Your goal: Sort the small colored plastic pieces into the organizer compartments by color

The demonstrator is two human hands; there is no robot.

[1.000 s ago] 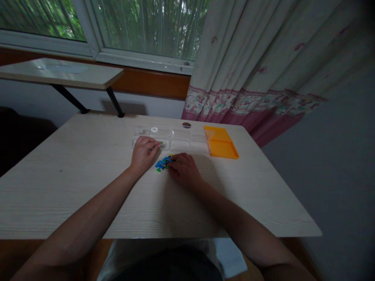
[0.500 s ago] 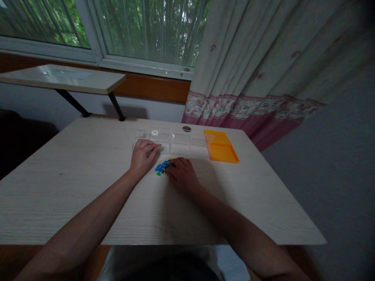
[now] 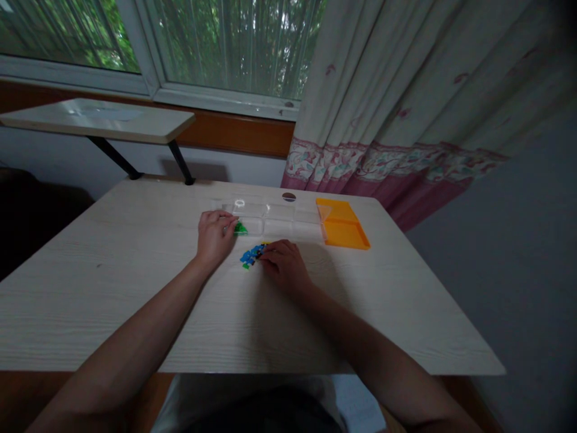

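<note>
While the left hand [image 3: 214, 236] hung by the small green pieces [image 3: 241, 228], the right hand [image 3: 285, 264] seemingly picked through the multicoloured pile [image 3: 251, 255], a fine pinch needed next, either grip's hold impossible to tell.

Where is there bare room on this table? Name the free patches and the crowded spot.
Bare tabletop lies left of the left forearm, right of the right forearm nearer than the orange tray, and between the forearms nearer than the mixed-colour pile. It's crowded mid-table: the right hand is at that pile, the left hand at the clear divided tray beside green pieces.
</note>
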